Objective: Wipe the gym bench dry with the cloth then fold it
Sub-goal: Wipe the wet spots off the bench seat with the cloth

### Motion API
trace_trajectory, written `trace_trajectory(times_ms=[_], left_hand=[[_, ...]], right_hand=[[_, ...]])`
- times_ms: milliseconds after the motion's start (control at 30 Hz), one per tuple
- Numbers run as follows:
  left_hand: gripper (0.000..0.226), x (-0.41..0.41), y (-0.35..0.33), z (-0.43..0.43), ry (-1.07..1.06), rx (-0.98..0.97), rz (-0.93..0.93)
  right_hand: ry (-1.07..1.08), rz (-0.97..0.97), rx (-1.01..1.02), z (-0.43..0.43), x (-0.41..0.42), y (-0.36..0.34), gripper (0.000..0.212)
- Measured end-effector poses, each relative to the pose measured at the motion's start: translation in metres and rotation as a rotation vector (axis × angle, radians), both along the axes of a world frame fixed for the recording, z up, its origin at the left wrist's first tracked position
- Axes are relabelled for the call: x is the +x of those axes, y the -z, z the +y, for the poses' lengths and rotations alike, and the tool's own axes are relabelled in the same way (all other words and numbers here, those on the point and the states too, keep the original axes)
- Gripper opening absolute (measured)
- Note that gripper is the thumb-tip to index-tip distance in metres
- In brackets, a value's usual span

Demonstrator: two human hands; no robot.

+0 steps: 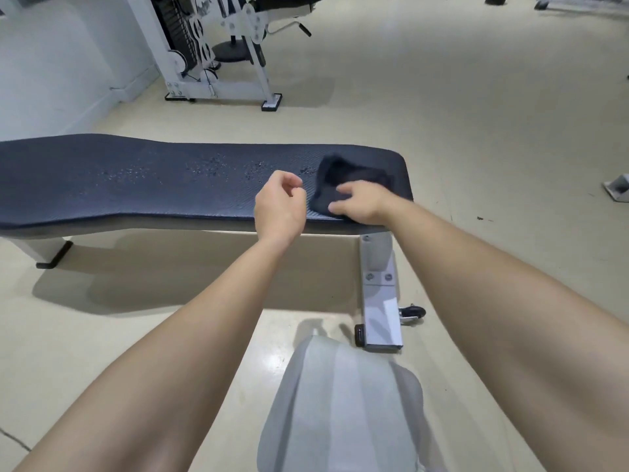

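A long dark padded gym bench [102,185] runs across the view, with patches of water droplets [211,166] along its middle. A dark crumpled cloth [347,177] lies on the bench's right end. My right hand [364,204] rests on the cloth's near edge, thumb and fingers closing on the fabric. My left hand [280,207] hovers just left of the cloth over the bench's front edge, fingers loosely curled and holding nothing.
The bench's grey metal leg [379,291] with a small wheel stands at the right end, another foot at the left. A white weight machine [218,49] stands behind on the beige floor. My grey-clad knee [340,403] is in the foreground.
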State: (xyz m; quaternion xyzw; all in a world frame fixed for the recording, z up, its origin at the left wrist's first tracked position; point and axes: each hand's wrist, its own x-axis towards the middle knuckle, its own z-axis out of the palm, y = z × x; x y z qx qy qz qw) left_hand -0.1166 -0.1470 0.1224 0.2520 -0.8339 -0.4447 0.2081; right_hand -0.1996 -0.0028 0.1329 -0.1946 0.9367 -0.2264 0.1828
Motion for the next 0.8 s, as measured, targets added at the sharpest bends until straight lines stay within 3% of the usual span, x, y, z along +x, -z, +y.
trace_trajectory(times_ms=[167,300,500,800], left_hand=[[0.025,-0.029,0.023,-0.010,0.009,-0.233,-0.039],[0.025,-0.056,0.035,-0.025,-0.002,-0.447,-0.022],[0.024,-0.095,0.027,-0.036,0.075,-0.464,-0.094],[0.024,-0.140,0.036,-0.021,0.071,-0.507,-0.190]], right_hand=[[-0.031,0.177,0.153,-0.010,-0.011,0.049,0.060],[-0.117,0.092,0.239,-0.028,-0.029,0.066,0.060],[-0.114,0.046,0.279,-0.052,-0.052,0.074,0.054],[-0.042,0.008,0.255,-0.051,-0.131,0.071,0.071]])
